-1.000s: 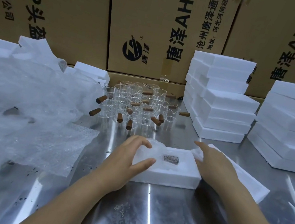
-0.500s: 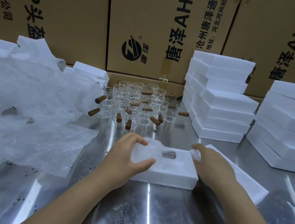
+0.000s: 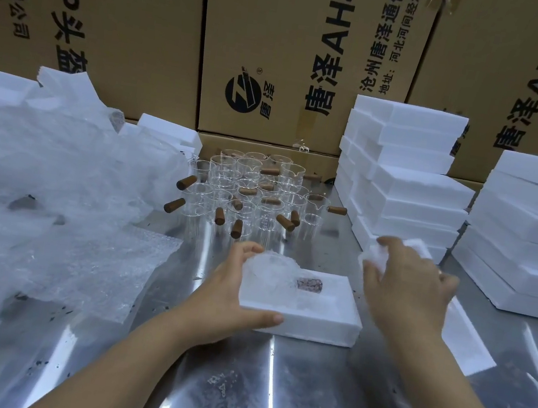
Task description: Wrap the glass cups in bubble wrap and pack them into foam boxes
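Only the head view is available. The step in hand appears to be seating one cup and closing its box. The foam box [image 3: 300, 317] lies in the middle of the steel counter [image 3: 268, 397], and the wrapped cup [image 3: 268, 273] sits in its left end. The cup's brown cork handle [image 3: 309, 284] points right along the recess.

The left hand [image 3: 231, 292] reaches in from the near edge and clamps the box's left end. Its thumb lies flat along the near wall, and its fingers [image 3: 251, 249] arch over the bundle, touching the wrap.

The right hand [image 3: 410, 293] is blurred and hangs just right of the box, palm down. Its fingers curl round the far corner of the foam lid [image 3: 469, 339], which lies beside the box. How firm that grip is cannot be told.

The next move probably calls for tucking the bundle fully down, then swinging the lid over and squaring it on the box while the left hand steadies it.

The bare glass cups [image 3: 244, 197] stand together toward the far edge. The bubble wrap [image 3: 37, 192] is heaped along the left edge, and the stacked foam boxes [image 3: 411, 192] stand along the right.
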